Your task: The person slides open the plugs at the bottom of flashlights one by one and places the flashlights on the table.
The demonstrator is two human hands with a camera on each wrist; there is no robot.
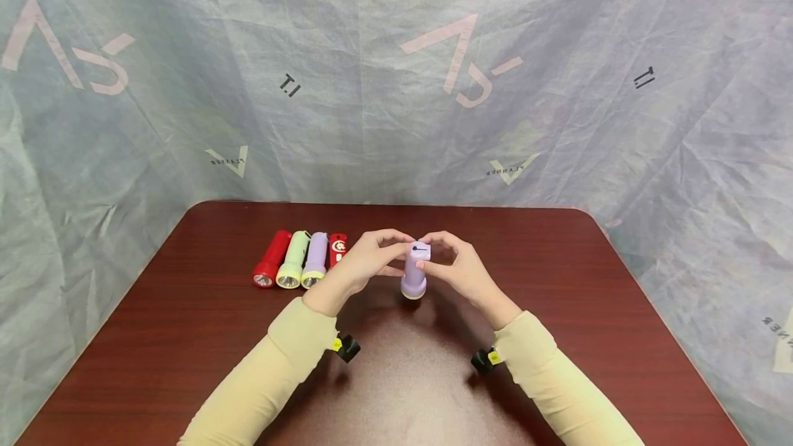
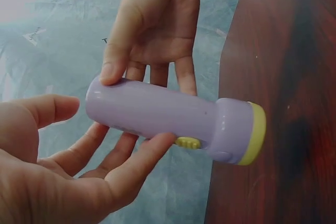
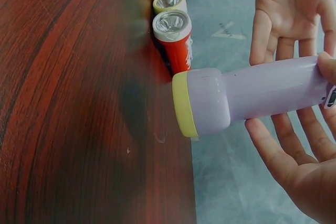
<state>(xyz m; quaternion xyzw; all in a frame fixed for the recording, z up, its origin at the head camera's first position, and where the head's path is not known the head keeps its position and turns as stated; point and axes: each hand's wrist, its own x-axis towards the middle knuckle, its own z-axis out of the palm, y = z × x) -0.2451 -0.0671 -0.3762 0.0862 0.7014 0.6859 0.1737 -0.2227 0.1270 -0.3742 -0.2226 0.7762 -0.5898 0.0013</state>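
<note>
A lavender flashlight (image 1: 414, 277) with a yellow head rim is held over the table, yellow end pointing down. My right hand (image 1: 458, 267) grips its barrel, the thumb pressed on it near the tail and the fingers on the far side. Along the opposite side, my left hand (image 1: 372, 257) has its fingertips against the barrel, one right beside the yellow switch (image 2: 188, 142). The left thumb stands just off the tail in the left wrist view. A small dark mark shows on the tail end.
Left of the hands, a row lies on the dark red-brown table (image 1: 557, 308): a red flashlight (image 1: 271, 260), a pale green one (image 1: 292, 260), a lavender one (image 1: 316, 260), and a red one with white print (image 1: 337, 248). A grey cloth (image 1: 384, 122) hangs behind.
</note>
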